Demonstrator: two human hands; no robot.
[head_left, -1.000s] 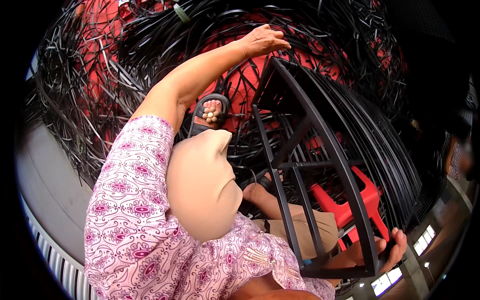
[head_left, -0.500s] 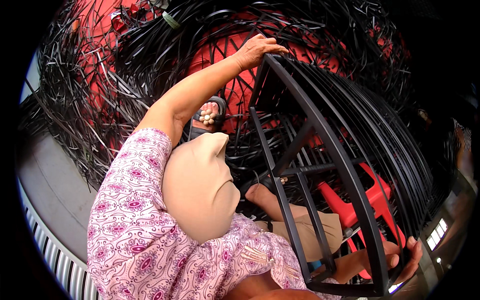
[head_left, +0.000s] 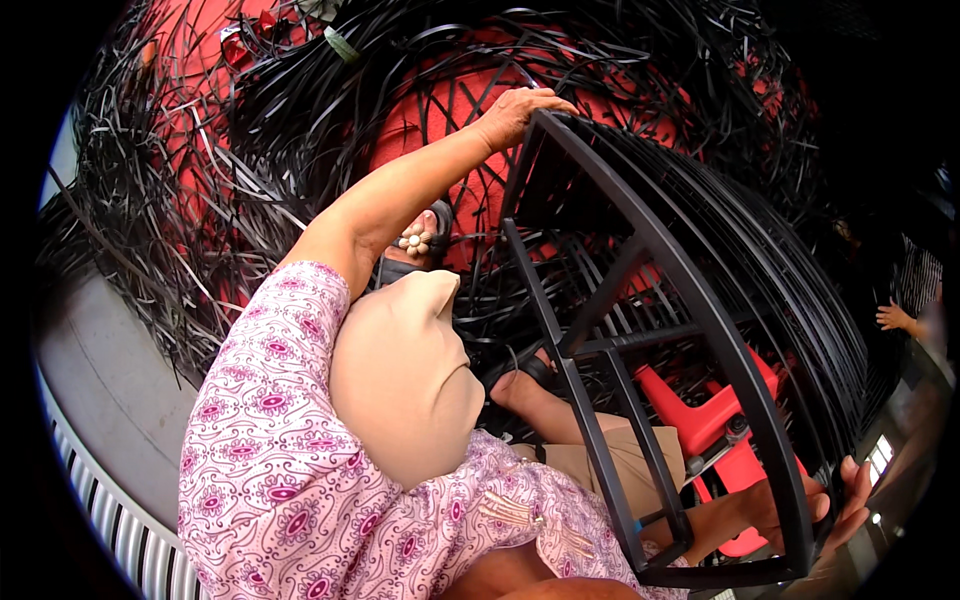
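Note:
A black furniture frame [head_left: 680, 270] of square bars stands tilted across my lap, with many dark strips stretched in rows along its right side. My left hand [head_left: 522, 112] is closed over the far upper corner; its fingertips are hidden behind the edge. Near the lower right corner, my right hand [head_left: 838, 512] holds the frame from the outside, its forearm passing behind the bars. The palm of that hand is partly covered by the frame.
Loose black strips [head_left: 290, 130] lie in heaps over the red floor [head_left: 215, 60]. A red plastic stool [head_left: 690, 410] stands behind the frame. My sandalled foot [head_left: 415, 240] is beside the strips. At the far right, another person's hand [head_left: 893, 316] shows.
The frame's lower end has swung slightly right, and my right hand has moved with it. My left hand has shifted slightly down at the upper corner. Another person's hand has come into view.

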